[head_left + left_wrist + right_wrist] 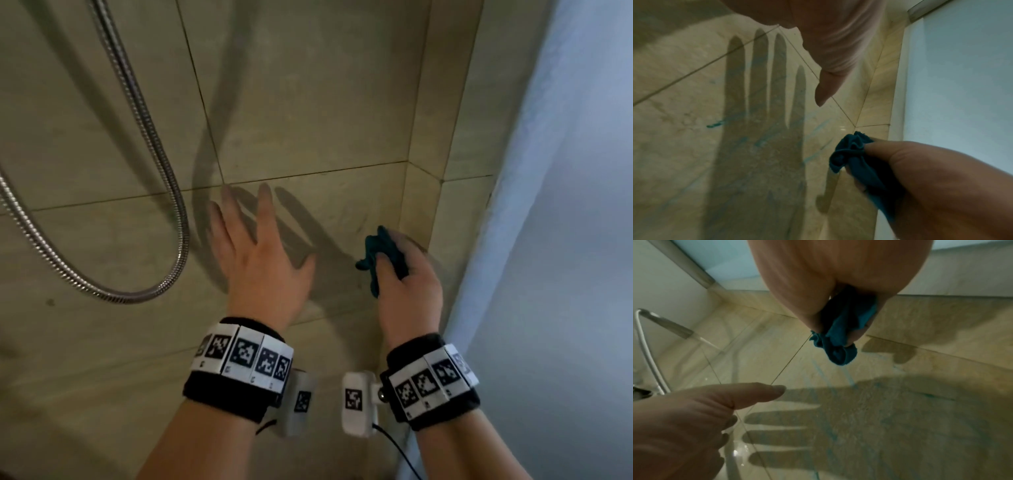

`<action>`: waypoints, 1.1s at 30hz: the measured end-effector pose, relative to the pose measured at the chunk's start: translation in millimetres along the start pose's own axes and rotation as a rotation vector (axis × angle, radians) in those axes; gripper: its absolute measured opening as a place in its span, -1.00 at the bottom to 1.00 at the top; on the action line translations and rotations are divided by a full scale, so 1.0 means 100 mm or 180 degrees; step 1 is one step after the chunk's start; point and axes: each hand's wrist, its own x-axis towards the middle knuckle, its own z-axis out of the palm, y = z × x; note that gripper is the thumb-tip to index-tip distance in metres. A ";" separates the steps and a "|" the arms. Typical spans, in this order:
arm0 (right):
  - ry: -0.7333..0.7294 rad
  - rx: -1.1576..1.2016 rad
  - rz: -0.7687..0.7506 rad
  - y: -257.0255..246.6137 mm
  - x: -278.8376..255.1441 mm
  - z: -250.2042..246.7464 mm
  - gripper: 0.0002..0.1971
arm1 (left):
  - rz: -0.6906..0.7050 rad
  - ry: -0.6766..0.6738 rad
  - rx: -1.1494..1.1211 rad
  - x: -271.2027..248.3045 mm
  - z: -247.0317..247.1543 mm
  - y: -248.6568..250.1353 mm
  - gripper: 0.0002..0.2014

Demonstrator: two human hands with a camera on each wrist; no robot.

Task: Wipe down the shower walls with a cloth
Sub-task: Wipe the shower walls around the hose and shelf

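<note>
My right hand (pixel 409 284) grips a bunched teal cloth (pixel 376 255) near the corner of the beige tiled shower wall (pixel 308 102). The cloth (pixel 854 160) sticks out past the thumb and curled fingers, close to the tile; I cannot tell whether it touches. My left hand (pixel 255 246) is held flat beside it to the left, fingers straight and spread, holding nothing. It casts a sharp hand shadow on the tile. In the right wrist view the cloth (pixel 838 345) hangs below the right hand (pixel 818 288), and the left hand (pixel 694 418) reaches in from the lower left.
A metal shower hose (pixel 171 205) loops down the wall on the left. A pale frosted panel (pixel 565 240) closes the right side beyond the corner. Faint teal streaks (pixel 715 125) mark the tile.
</note>
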 end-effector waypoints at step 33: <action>-0.0596 -0.1831 -0.1137 0.49 0.40 0.33 -0.21 | -0.0154 0.0532 0.0235 -0.11 0.50 -0.38 0.41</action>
